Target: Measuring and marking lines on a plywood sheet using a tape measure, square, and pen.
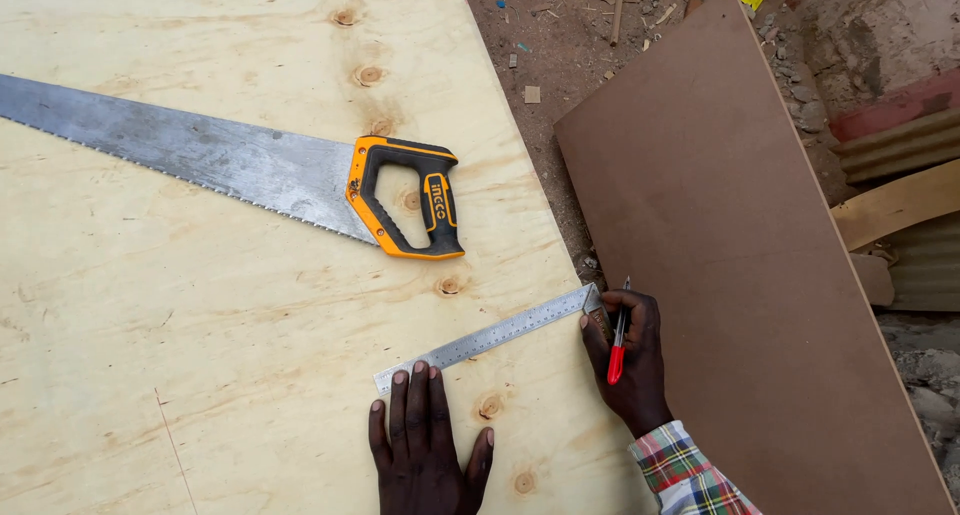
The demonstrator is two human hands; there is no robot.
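Here, a flat metal ruler [490, 337] is laid slanted on a big sheet of pale plywood [200, 305], near its right edge. The left hand [425, 445] is pressed flat and open on the wood, with fingertips touching the ruler's lower end. The ruler's other end, at the plywood's right edge, is gripped by the right hand [630, 360], and a red pen [617, 350] is pinched in the same fingers. A long grey saw [230, 165] with an orange and black handle is rested higher up on the knotty wood. A smooth brown board [740, 245] is seen beside the right edge.
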